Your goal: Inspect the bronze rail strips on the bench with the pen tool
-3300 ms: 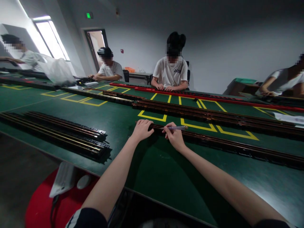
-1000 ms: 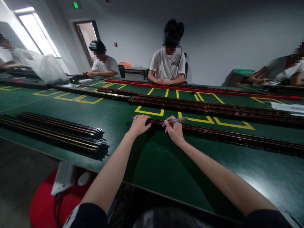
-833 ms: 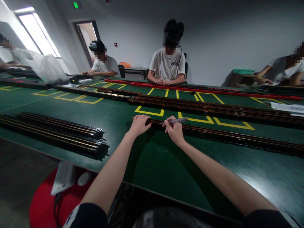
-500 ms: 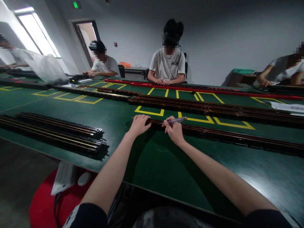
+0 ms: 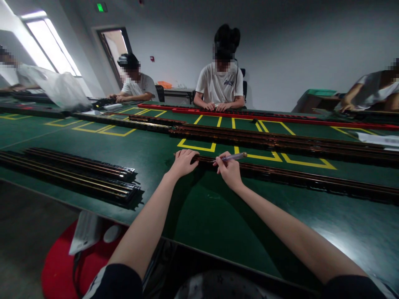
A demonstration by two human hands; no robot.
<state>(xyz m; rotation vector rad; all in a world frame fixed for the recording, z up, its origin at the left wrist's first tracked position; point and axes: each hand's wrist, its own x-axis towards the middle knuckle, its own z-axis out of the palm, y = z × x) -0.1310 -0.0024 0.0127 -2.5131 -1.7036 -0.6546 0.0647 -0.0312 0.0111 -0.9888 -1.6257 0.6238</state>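
A long dark strip with coppery lines runs from the middle of the green table out past the right edge. Over its left end lies my left hand, fingers bent across the strip and thumb on its near side. A short way to the right, my right hand is closed round a slim pen-like tool with a translucent purplish handle. The tool slants, its thin tip pointing left and down at the strip between my hands. Whether the tip touches the strip cannot be made out.
More dark strips lie at the left, and a bundle of long strips crosses beyond my hands. Behind it runs a red rail. Co-workers sit across the table. A red stool stands below the near edge.
Almost nothing differs. My hands and the pen-like tool keep their places on the strip, and the whole view has shifted very slightly.
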